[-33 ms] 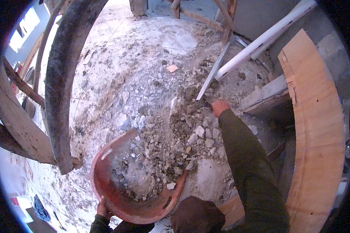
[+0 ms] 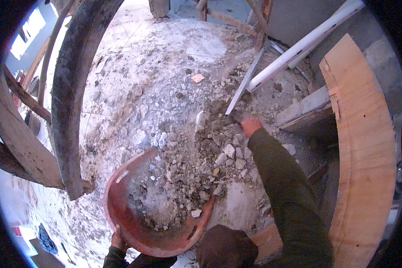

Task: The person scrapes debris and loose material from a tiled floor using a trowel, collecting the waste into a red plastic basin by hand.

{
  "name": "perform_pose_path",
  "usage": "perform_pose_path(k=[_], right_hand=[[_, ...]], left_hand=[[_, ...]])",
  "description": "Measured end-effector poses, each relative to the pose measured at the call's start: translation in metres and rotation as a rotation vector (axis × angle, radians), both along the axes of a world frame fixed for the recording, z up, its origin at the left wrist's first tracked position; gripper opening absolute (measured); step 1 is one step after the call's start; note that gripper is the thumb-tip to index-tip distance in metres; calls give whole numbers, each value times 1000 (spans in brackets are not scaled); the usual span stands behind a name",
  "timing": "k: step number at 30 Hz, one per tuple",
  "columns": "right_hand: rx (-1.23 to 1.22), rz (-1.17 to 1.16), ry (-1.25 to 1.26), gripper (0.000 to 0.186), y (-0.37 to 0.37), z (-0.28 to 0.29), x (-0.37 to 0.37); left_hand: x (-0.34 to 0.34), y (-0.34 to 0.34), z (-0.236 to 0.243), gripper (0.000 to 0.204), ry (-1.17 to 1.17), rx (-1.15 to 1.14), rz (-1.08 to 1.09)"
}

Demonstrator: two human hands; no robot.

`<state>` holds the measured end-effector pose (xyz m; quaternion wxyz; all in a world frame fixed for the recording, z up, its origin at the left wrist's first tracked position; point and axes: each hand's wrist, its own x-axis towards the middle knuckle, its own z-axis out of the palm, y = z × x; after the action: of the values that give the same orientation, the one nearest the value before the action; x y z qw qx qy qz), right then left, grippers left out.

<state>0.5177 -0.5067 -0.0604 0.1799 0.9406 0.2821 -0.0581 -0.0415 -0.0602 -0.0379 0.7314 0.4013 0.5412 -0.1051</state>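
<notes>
A reddish-brown scoop-shaped pan (image 2: 116,214) with slots cut in its rim lies low in view, its open side facing away from me. Grey rubble (image 2: 178,178) fills its middle and spreads out beyond its mouth. My left hand (image 2: 119,239) grips the pan's near-left rim, thumb up on the outside. Far out to the right, my right hand (image 2: 252,126) is closed in a fist low over the rubble heap. A dark, thin shape shows at its fingers, blurred; I cannot make out what it is.
Close past my right hand lie a pale metal strip (image 2: 244,85) and a white pipe (image 2: 299,51). Curved-looking plywood (image 2: 362,147) and a concrete ledge (image 2: 303,107) flank my right arm. Wooden planks (image 2: 69,102) stand on the left. My brown-clad knee (image 2: 228,248) is beside the pan.
My right hand has shifted slightly to the left, its forearm with it. The pan and my left hand look unchanged.
</notes>
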Motion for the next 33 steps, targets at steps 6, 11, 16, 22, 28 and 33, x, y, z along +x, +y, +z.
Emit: perform_pose_path(k=[6,11,16,22,28,33], right_hand=[[323,332,299,16,16,43,-124],[350,2,166,16,-21,78,-149],[214,-232,-345,16,-160,65,-106],[-12,-342,-152,13,-197,26,-141],[-89,-639,305,10,-194,91,-217],[98,-1076,-346,17,-321,18,-193]], left_hand=[[6,7,-22,67,-30,-85,1],[14,-5,2,64,-208,-127,25],[16,-2,-11,63,-274,-265,15],[27,-8,5,74,-256,-196,-136],[23,-6,15,74,-239,-260,-130],[29,-7,-7,72,-300,-264,-174]])
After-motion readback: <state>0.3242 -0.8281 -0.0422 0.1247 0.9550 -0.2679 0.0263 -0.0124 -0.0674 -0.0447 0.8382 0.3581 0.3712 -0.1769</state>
